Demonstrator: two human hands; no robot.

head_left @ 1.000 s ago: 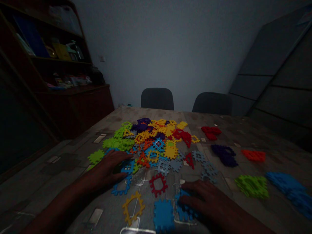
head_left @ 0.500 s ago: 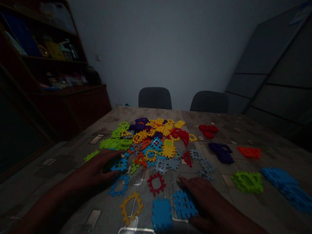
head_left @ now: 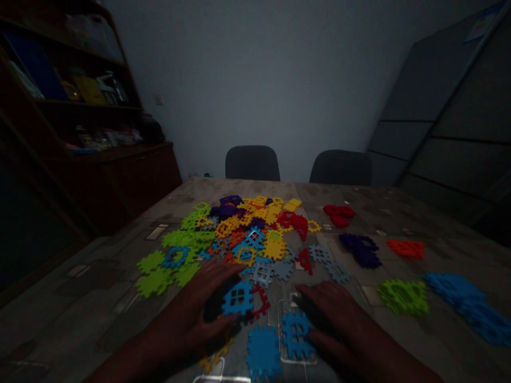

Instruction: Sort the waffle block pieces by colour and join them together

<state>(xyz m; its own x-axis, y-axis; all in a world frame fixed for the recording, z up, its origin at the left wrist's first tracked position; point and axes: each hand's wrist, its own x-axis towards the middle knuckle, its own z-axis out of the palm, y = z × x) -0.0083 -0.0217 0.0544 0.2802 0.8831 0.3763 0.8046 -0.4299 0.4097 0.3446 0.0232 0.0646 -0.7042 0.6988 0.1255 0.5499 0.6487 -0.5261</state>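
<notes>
My left hand (head_left: 207, 311) has a blue window-pattern plastic piece (head_left: 238, 298) between thumb and fingers, held over a dark red square frame (head_left: 260, 303). Below it, a yellow frame piece (head_left: 213, 357) is partly covered by that hand. My right hand (head_left: 329, 314) is open, its fingers curved and apart, with the thumb at the edge of another blue window-pattern piece (head_left: 296, 335) lying on the table. Beside that lies a solid blue square piece (head_left: 263, 352). A grey window piece (head_left: 263, 272) lies just beyond my hands.
A heap of mixed interlocking pieces (head_left: 255, 213) spreads across the middle, with green pieces (head_left: 154, 282) at its left. Sorted piles stand right: red (head_left: 339, 213), purple (head_left: 361, 250), orange (head_left: 406, 248), green (head_left: 403, 297) and blue (head_left: 469, 306). Two chairs (head_left: 252, 163) stand behind the table.
My left hand has moved right and nearer, carrying the blue window piece away from the heap's left side, where green pieces now show. My right hand has barely shifted.
</notes>
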